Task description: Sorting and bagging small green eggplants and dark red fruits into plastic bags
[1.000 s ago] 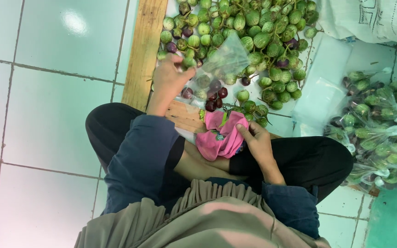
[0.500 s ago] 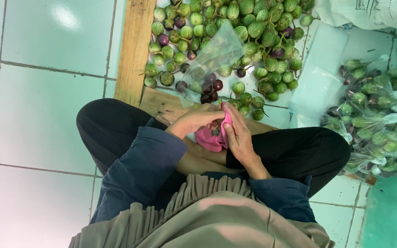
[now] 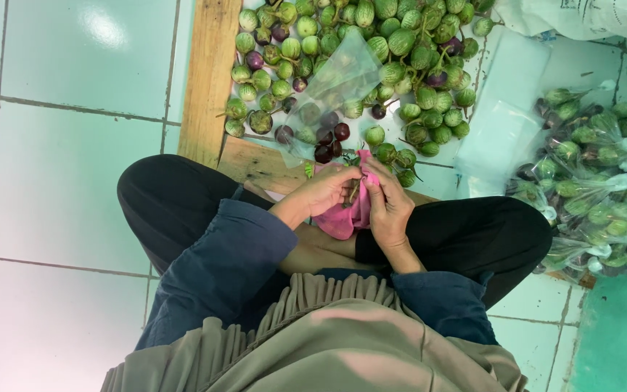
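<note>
Hands meet over the pink cloth on the lap: left hand pinches a small green stem just above the cloth, right hand closes on it beside. Beyond the cloth lie a clear bag and green eggplants; filled bags sit right.

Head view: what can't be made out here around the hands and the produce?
- What the left hand and right hand pinch: fingers cover it; only a thin stem-like bit shows.
- Pink cloth: mostly hidden under both hands.
- Contents of the clear bag: a few dark round fruits show; glare blurs the rest.
- Pile of small green eggplants: cut off by the top edge.
- Filled bags: too small to count.
</note>
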